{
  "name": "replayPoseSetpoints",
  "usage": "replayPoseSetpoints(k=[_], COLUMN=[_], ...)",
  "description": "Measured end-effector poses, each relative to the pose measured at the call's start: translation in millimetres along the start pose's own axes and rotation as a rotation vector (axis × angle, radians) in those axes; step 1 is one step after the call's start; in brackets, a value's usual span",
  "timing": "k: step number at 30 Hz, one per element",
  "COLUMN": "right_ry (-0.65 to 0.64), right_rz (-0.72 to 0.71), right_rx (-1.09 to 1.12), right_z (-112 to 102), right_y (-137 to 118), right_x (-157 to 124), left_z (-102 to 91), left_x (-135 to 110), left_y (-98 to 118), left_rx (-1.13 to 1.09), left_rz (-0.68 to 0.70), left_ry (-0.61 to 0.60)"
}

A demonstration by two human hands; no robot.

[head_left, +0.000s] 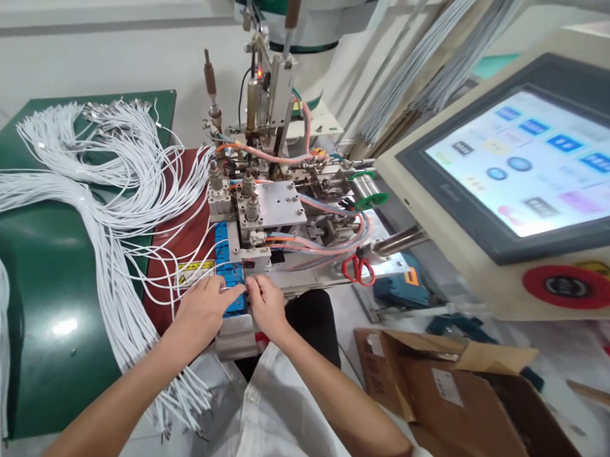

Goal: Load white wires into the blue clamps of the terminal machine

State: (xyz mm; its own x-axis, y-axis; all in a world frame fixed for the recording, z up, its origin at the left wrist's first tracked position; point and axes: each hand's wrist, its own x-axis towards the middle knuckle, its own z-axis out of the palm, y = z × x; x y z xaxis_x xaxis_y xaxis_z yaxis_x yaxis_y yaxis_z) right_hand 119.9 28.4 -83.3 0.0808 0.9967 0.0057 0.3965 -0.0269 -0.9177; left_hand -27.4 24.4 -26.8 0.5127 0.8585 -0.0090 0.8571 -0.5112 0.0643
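My left hand (205, 312) lies over the blue fixture block (229, 274) at the front of the small machine (265, 214), fingers curled and pinching a thin white cable (183, 287). Just right of it, my right hand (266, 303) pinches the same cable's end at the fixture's edge. The two hands' fingertips almost touch. A big bundle of white cables (110, 202) spreads over the green table (47, 299) to the left and drapes toward my left arm.
A touchscreen panel (522, 163) with a red stop button (571, 286) stands at the right. Red-handled scissors (358, 269) hang off the machine's front right. An open cardboard box (459, 394) sits lower right. More white cables hang behind the machine.
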Motion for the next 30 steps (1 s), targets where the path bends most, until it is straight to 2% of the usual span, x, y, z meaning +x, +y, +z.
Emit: replayPoseSetpoints(k=[7, 14, 18, 21, 26, 30], right_ry=[0.02, 0.032, 0.018, 0.018, 0.045, 0.038], right_rz=[-0.035, 0.036, 0.018, -0.004, -0.032, -0.058], right_rx=[-0.032, -0.031, -0.058, -0.071, -0.053, -0.018], right_z=[5, -3, -4, 0, 7, 7], right_y=[0, 3, -1, -2, -1, -1], right_x=[3, 5, 6, 6, 6, 8], left_z=[4.5, 16.9, 13.9, 11.0, 15.3, 21.9], left_x=[0, -7, -16, -25, -29, -27], left_y=[-5, -15, -20, -22, -22, -22], left_rx=[0.038, -0.066, -0.059, -0.042, -0.114, -0.155], left_rz=[0.029, 0.13, 0.186, 0.229, 0.126, 0.127], left_ry=[0.012, 0.154, 0.23, 0.241, 0.268, 0.336])
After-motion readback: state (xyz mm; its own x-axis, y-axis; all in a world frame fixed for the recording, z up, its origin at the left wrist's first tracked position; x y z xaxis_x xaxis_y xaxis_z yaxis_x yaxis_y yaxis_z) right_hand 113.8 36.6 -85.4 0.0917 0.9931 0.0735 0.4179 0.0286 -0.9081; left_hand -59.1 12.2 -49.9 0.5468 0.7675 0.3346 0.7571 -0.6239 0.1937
